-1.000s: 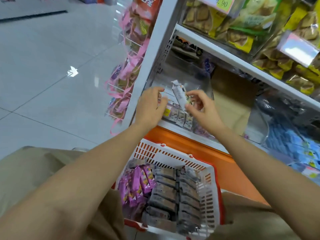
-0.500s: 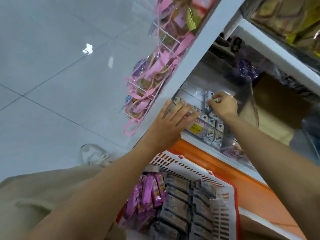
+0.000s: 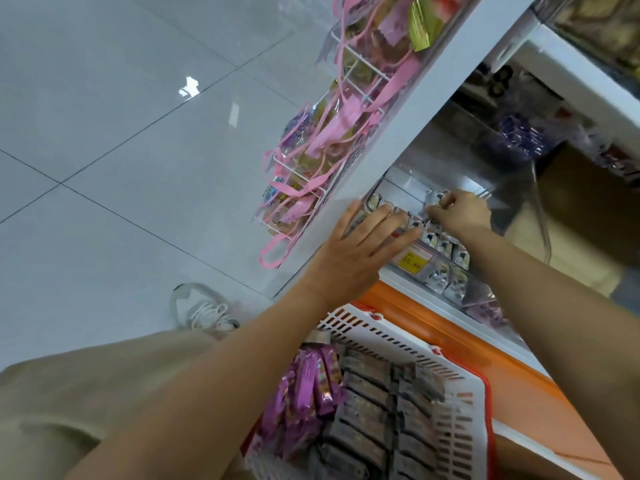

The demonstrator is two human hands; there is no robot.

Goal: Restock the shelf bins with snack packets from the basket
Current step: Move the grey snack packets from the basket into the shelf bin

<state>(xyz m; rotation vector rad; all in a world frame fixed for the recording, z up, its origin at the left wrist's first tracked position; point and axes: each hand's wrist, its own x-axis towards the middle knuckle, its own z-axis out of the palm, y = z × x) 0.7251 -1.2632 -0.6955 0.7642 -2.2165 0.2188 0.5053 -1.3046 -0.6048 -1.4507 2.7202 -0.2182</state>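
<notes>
Head view: a person's two bare arms reach from the lower edge up to a low shelf.
Shelf bin (image 3: 446, 161): clear-walled, just right of the white upright (image 3: 398, 133); open room behind its front row of packets.
Left hand (image 3: 360, 251): flat, fingers straight and spread, laid over the bin's front edge beside the yellow price tag (image 3: 412, 259); grip wide, holding nothing.
Right hand (image 3: 460, 213): inside the bin, fingers curled, grip pinching a pale snack packet (image 3: 434, 199) at the row's far end.
Basket (image 3: 471, 393): white, slotted, below the arms against the orange base (image 3: 450, 327); grey packets (image 3: 367, 403) in rows, purple packets (image 3: 304, 386) at its left.
Change: one second ago the left hand curled on the bin edge and the packet stood raised above the row; now it is low among the others.
Floor (image 3: 121, 133): pale tiles, open at left; one shoe (image 3: 201, 308).
</notes>
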